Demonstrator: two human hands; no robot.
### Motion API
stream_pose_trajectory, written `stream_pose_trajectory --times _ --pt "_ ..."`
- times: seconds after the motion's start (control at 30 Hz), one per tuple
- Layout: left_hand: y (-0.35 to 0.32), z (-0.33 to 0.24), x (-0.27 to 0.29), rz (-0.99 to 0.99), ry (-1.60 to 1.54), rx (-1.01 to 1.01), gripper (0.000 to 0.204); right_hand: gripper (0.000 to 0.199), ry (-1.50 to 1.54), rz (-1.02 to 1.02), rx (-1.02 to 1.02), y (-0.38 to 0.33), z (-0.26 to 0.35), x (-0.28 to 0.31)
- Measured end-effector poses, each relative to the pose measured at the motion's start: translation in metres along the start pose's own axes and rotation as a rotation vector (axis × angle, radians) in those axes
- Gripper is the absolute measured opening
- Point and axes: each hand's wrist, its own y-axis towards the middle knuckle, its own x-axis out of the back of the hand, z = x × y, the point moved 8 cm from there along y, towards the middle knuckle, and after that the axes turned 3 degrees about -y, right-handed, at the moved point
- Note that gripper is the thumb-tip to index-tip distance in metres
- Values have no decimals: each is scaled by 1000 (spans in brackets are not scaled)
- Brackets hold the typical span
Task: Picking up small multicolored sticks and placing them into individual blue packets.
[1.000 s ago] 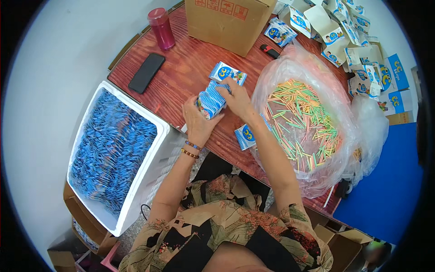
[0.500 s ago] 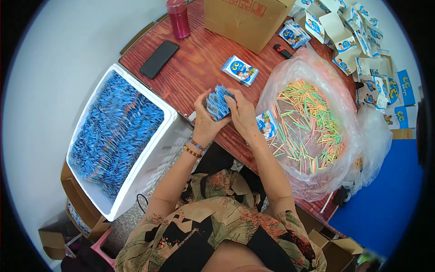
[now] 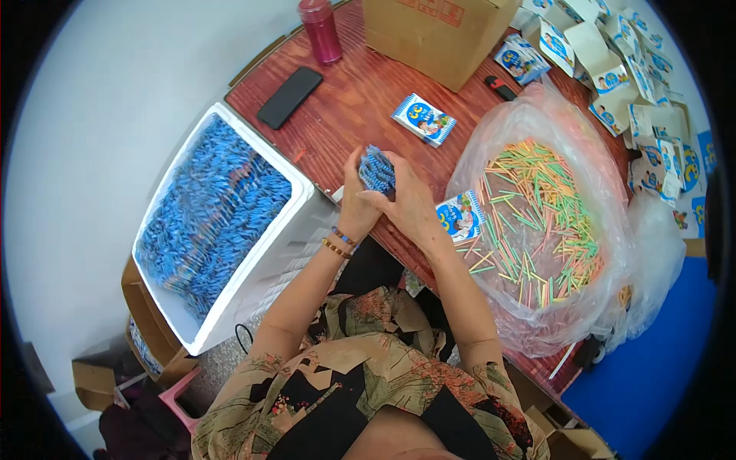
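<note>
Both my hands are closed around a stack of small blue-and-white sachets [image 3: 376, 170], its crimped edges facing up. My left hand [image 3: 357, 203] grips the stack from the left, with beaded bracelets on that wrist. My right hand [image 3: 412, 201] wraps its other side, and the fingers of the two hands meet. Beyond them a blue-and-white packet [image 3: 424, 119] lies flat on the red wooden table [image 3: 345, 100]. Another such packet [image 3: 461, 216] rests beside my right wrist, at the edge of a clear plastic bag [image 3: 491, 142] full of thin pastel sticks [image 3: 552, 215].
To the left stands a white foam box [image 3: 303, 201] filled with blue sachets [image 3: 218, 207]. A black phone [image 3: 290, 97], a pink bottle [image 3: 320, 32] and a cardboard carton [image 3: 437, 38] occupy the far side. Opened small boxes [image 3: 606, 77] pile up at far right, near a red-and-black tool [image 3: 501, 87].
My hands have closed more tightly round the sachet stack, covering more of it. The whole scene has shifted slightly to the right in view.
</note>
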Motion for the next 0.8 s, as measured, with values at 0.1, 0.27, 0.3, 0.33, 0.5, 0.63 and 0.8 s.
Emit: stream_pose_trajectory --times 0.1,0.27,0.3,0.33,0.5,0.63,0.8 --pt "1 6 6 -38 48 -12 84 65 -44 48 46 1 13 -6" --pt "0 13 0 -66 202 -164 88 61 -71 2 -26 -5 -3 -6" --pt "-1 16 0 -31 177 -127 89 61 -55 27 2 -3 -2 -10" --pt "-1 18 -1 5 149 -92 91 59 -74 20 0 -1 -3 -12" --pt "4 19 2 -55 204 -87 99 55 -21 86 -14 5 0 -18" --pt "4 13 0 -16 265 -11 110 49 6 100 -92 9 -19 -19" --pt "1 -1 6 -12 154 -100 113 44 -21 83 -175 7 -18 -19"
